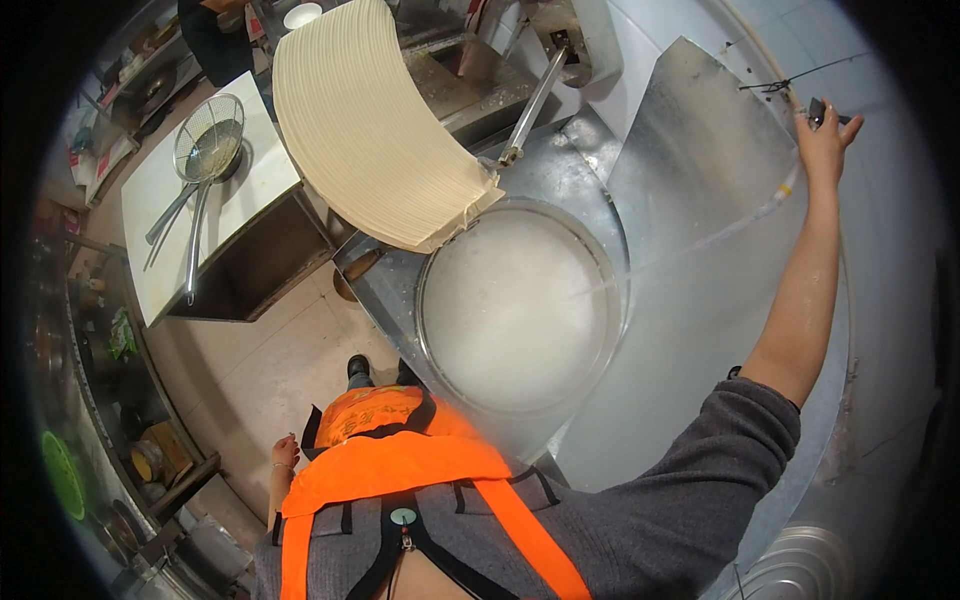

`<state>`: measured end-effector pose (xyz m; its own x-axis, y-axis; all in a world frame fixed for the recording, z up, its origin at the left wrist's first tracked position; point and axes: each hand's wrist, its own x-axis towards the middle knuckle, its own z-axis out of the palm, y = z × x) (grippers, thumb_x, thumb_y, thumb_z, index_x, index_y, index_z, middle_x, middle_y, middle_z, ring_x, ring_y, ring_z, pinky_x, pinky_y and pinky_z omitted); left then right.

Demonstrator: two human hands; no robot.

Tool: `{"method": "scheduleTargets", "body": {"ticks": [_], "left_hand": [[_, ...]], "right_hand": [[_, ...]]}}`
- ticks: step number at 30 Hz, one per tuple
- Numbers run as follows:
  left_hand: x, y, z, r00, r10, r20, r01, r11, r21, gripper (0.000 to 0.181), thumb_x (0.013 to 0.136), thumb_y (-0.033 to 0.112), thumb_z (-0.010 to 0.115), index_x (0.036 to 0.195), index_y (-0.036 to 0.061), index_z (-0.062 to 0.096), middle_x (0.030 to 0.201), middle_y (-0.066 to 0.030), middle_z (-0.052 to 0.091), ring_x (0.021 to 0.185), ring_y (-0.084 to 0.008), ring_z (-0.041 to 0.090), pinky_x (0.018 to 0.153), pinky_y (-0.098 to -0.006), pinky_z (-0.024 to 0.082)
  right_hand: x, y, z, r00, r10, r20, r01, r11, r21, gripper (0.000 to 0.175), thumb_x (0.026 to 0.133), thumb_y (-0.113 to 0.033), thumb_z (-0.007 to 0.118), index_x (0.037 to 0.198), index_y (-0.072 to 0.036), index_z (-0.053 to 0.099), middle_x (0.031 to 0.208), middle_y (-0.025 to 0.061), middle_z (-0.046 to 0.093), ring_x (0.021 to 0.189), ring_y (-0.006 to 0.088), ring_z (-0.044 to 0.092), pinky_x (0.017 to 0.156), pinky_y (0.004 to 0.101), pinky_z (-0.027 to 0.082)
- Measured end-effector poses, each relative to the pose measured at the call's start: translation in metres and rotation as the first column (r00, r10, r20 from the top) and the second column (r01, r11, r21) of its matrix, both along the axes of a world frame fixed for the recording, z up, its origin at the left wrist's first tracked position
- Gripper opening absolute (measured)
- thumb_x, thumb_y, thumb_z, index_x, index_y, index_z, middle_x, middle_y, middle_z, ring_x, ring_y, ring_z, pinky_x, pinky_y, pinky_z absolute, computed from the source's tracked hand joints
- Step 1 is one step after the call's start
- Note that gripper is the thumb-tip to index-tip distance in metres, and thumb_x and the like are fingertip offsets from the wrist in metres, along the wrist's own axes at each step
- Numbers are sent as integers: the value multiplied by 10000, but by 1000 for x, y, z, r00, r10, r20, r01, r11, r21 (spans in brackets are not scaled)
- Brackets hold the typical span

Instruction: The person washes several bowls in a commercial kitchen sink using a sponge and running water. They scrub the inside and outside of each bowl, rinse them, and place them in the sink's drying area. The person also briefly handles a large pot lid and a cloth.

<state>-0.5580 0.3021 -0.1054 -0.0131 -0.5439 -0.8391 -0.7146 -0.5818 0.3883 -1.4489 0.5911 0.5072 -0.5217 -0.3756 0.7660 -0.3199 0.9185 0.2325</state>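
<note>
Up at the right wall, my right hand (827, 146) grips a dark tap handle (816, 112) on a thin pipe. Below it, a clear hose (750, 217) with a yellow band points toward a large round pot (517, 307), and a thin stream appears to reach it. Cloudy whitish liquid fills the pot, with haze over it. My left hand (285, 451) hangs low beside my orange apron (397, 469); its fingers look curled, and nothing shows in them. Beyond the pot's rim leans a big cream slab (375, 127), ridged like shaved dough.
A metal arm (534, 109) from a wall-side machine meets the slab's corner. Sheet-metal splash guards (697, 300) flank the pot. A mesh strainer (210, 139) lies on a white-topped table (157, 195). Another person (217, 37) stands at the far left. Shelves (135, 360) line the left.
</note>
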Motion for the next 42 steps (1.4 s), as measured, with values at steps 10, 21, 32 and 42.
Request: {"method": "scheduleTargets", "body": {"ticks": [10, 21, 32, 42], "left_hand": [[-15, 6, 17, 998, 66, 20, -66, 998, -7, 232, 881, 256, 580, 1041, 94, 623, 828, 7, 609, 684, -101, 542, 549, -260, 431], [26, 81, -7, 952, 294, 92, -301, 950, 83, 194, 854, 162, 554, 968, 41, 655, 702, -38, 588, 569, -135, 506, 466, -294, 389], [91, 98, -34, 808, 589, 7, -586, 803, 106, 221, 854, 149, 541, 1013, 33, 642, 662, -29, 569, 497, -116, 445, 424, -270, 346], [163, 99, -81, 666, 732, -143, -734, 677, 50, 223, 856, 176, 563, 1017, 41, 635, 733, -14, 584, 558, -110, 490, 461, -260, 384]], "right_hand": [[-23, -3, 2, 995, -69, -73, 70, 998, 3, 608, 800, -447, 603, 1303, -131, 475, 1437, 292, 194, 1335, 368, 274, 980, 465, 390], [132, -145, -111, 904, 382, -191, -391, 920, -11, 620, 832, -380, 620, 1353, -104, 430, 1480, 224, 175, 1366, 417, 142, 1068, 521, 212], [496, -305, -235, -97, 894, 438, -994, -62, -93, 463, 806, -104, 593, 1245, 15, 510, 1335, 153, 469, 1267, 272, 426, 1032, 393, 372], [650, -408, -263, -746, 636, 195, -441, -254, -861, 175, 846, 22, 546, 1003, 37, 620, 979, 176, 647, 867, 292, 656, 744, 314, 554]]}}
